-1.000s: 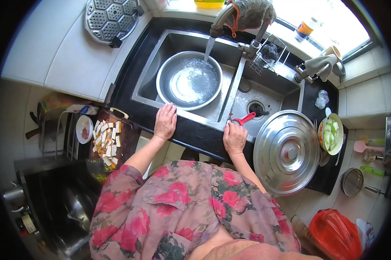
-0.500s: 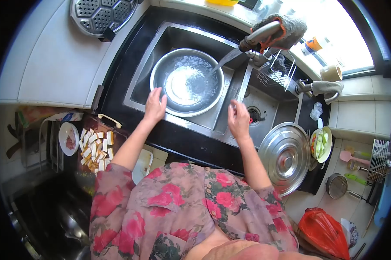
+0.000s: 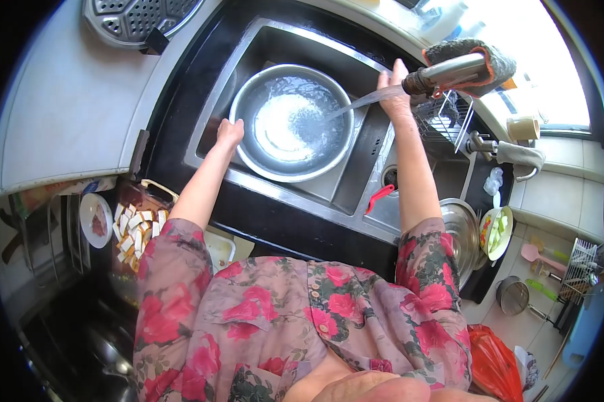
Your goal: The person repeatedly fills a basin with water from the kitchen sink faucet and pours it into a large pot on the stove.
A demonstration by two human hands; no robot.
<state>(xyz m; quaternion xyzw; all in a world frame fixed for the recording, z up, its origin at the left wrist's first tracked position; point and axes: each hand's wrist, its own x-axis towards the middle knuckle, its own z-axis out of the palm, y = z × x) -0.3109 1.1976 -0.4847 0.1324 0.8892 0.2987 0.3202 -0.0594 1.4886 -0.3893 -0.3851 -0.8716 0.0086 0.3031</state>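
A round metal basin (image 3: 243,151) stands in the left sink bowl, holding water that ripples and glints. From the faucet (image 3: 416,83), a stream runs into its right side. My left hand (image 3: 230,134) is closed on the basin's left rim. Close by the faucet's spout, my right hand (image 3: 396,100) reaches up with its fingers stretched out and apart, nothing visible in them. The stream crosses in front of part of that hand. A grey cloth with an orange edge (image 3: 499,67) hangs over the faucet.
A red-handled tool (image 3: 380,197) lies in the right sink bowl. Behind my right sleeve is a metal lid (image 3: 457,224), with a bowl of cut greens (image 3: 495,234) beside it. White-and-brown cut pieces (image 3: 136,231) and a plate of meat (image 3: 91,221) sit at left.
My left hand has gone from open beside the basin to closed on its rim. My right hand has moved up and away to the faucet. The lid is now partly covered by my sleeve.
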